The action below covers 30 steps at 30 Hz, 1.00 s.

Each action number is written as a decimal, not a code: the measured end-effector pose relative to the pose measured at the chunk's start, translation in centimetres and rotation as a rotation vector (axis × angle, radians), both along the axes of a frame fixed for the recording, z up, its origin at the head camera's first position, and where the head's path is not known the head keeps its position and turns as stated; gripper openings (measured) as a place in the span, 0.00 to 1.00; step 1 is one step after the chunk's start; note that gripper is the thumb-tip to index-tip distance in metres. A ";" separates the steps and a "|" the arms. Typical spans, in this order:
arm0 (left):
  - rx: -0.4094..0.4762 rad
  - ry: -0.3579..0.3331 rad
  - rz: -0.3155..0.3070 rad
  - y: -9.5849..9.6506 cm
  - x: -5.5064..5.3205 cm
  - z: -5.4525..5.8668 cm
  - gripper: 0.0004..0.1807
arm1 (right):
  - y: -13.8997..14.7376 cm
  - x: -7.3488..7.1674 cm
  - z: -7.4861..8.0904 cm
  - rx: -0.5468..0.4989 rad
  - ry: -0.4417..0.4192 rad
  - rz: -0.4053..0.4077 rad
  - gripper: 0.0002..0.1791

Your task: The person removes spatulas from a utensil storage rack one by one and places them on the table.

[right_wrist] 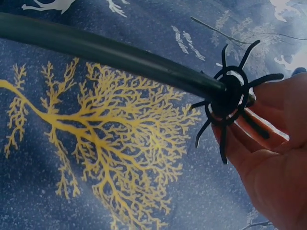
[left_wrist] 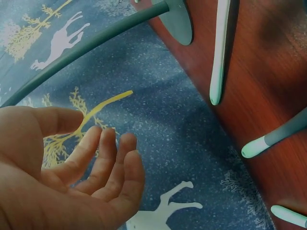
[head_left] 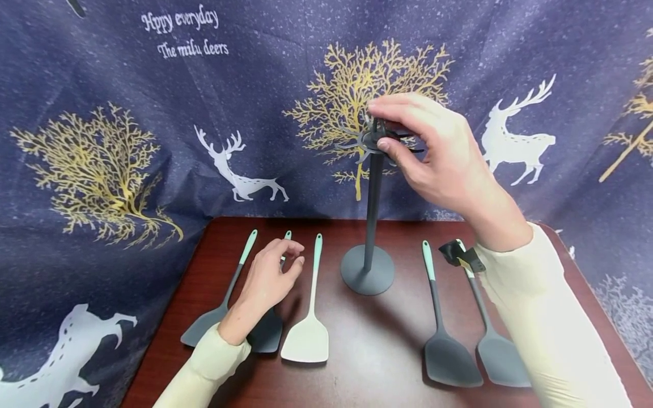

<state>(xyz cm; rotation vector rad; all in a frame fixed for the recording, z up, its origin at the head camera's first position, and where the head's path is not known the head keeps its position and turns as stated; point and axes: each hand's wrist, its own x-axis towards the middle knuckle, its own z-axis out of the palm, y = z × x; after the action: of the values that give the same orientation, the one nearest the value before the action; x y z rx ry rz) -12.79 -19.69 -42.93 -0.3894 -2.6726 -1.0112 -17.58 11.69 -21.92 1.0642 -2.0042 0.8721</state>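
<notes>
In the head view, my right hand (head_left: 439,150) grips the top of a dark grey utensil stand (head_left: 374,198), with thumb and fingers about the hook ring. The right wrist view shows this ring (right_wrist: 242,98) with several curved hooks radiating from the pole, all bare. My left hand (head_left: 267,277) hovers with loosely curled fingers and holds nothing. Beneath it lies a grey spatula (head_left: 267,333) with a mint handle, partly hidden by the hand and wrist. A white spatula (head_left: 306,340) lies just right of that hand, and another grey spatula (head_left: 206,324) to its left.
The stand's round base (head_left: 352,275) rests on a reddish-brown table (head_left: 357,362). Right of it lie a dark grey turner (head_left: 449,360) and a lighter grey one (head_left: 502,360), the latter partly behind my right sleeve. A blue patterned cloth (head_left: 285,73) hangs behind the table.
</notes>
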 end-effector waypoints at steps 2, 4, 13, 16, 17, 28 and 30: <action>0.000 -0.001 0.002 0.1 0.0 -0.1 0.11 | 0.1 0.1 0.0 -0.031 0.007 -0.007 0.24; 0.000 -0.004 0.004 0.1 -0.1 -0.1 0.11 | 0.3 0.4 -0.1 -0.097 -0.008 -0.001 0.26; -0.002 0.013 0.011 0.2 -0.1 -0.4 0.12 | 1.8 2.4 -1.8 -0.429 -0.111 0.035 0.24; -0.012 0.010 0.021 0.2 -0.1 -0.4 0.13 | 2.9 2.4 -3.4 -0.444 -0.137 0.003 0.24; -0.012 0.010 0.023 0.2 -0.2 -0.5 0.14 | 3.4 2.4 -4.0 -0.432 -0.140 -0.011 0.24; -0.023 0.020 0.040 0.2 -0.9 -0.6 0.17 | 6.7 1.7 -12.3 -0.130 -0.156 -0.238 0.31; -0.047 0.043 0.047 0.3 -1.2 -0.8 0.18 | 7.1 1.5 -13.8 -0.072 -0.168 -0.279 0.32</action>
<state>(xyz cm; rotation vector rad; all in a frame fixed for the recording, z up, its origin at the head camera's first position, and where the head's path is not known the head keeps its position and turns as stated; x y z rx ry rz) -13.96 -19.41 -43.70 -0.3519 -2.6579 -0.9171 -16.12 18.76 -35.71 0.6684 -2.1763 0.8990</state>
